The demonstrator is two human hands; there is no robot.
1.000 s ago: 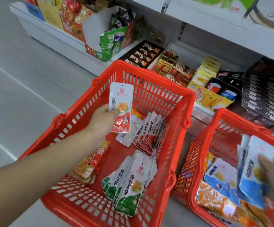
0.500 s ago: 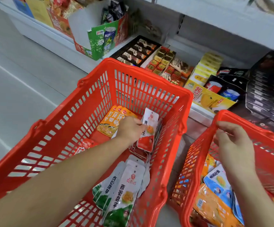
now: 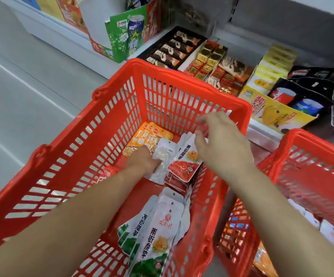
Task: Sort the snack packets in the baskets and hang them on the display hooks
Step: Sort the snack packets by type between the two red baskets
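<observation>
A red basket (image 3: 182,76) in front of me holds sorted piles: orange packets (image 3: 144,136) at the far end, a leaning stack of red-and-white packets (image 3: 184,168) by the right wall, and green-and-white packets (image 3: 152,246) near me. My left hand (image 3: 144,160) is deep in the basket, its fingertips on a pale packet (image 3: 166,152); how the fingers lie is hidden. My right hand (image 3: 222,144) hovers above the red-and-white stack, fingers spread and loosely bent, holding nothing. A second red basket (image 3: 312,136) on the right holds white and orange packets (image 3: 332,232).
Behind the baskets runs a low white shelf (image 3: 78,48) with a green drinks carton (image 3: 122,33), trays of chocolates (image 3: 174,47), gold sweets (image 3: 208,58) and yellow boxes (image 3: 272,66). Grey floor (image 3: 22,96) lies to the left.
My left hand let go of the red-and-white packet onto its stack and dropped to the pale packet. My right hand left the right basket's rim and moved over the left basket.
</observation>
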